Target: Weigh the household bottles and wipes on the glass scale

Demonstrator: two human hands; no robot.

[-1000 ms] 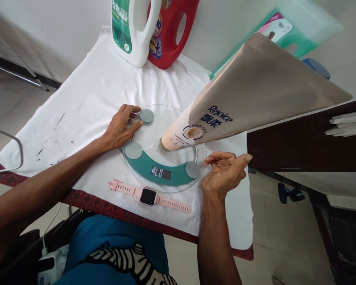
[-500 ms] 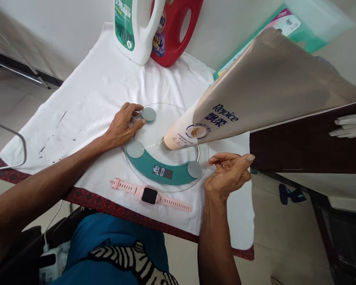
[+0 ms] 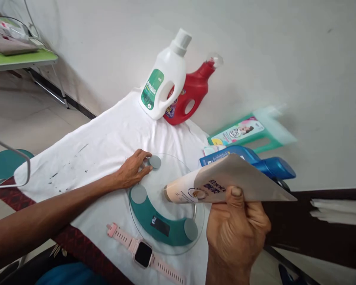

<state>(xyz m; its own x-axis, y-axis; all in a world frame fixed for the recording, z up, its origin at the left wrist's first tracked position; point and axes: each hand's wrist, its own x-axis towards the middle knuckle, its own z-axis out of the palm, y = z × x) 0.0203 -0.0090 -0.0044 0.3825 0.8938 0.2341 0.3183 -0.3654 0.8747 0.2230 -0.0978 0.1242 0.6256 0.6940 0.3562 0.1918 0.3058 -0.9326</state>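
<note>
A round glass scale (image 3: 154, 233) with a green curved band and grey round pads lies on the white cloth. My left hand (image 3: 133, 171) rests at its left edge, thumb and fingers apart, fingertips touching or close to the far-left pad (image 3: 154, 162). A beige and white Rejoice squeeze tube (image 3: 184, 189) stands cap-down over the glass, its flat end tilted up to the right. My right hand (image 3: 240, 229) has closed on that tube, thumb on the near side; its other fingers are partly hidden. The scale's small display (image 3: 160, 225) is too blurred to read.
A pink-strapped watch (image 3: 142, 254) lies in front of the scale. Behind stand a white detergent bottle (image 3: 172, 67) and a red one (image 3: 195, 93). A green bottle (image 3: 243, 130) and a blue bottle (image 3: 240, 152) are beyond the tube. A green-topped table (image 3: 20, 59) stands far left.
My right hand has gone from beside the scale, empty, to gripping the tube. The view has tilted up, showing more wall and bottles. My left hand has stayed at the scale's edge.
</note>
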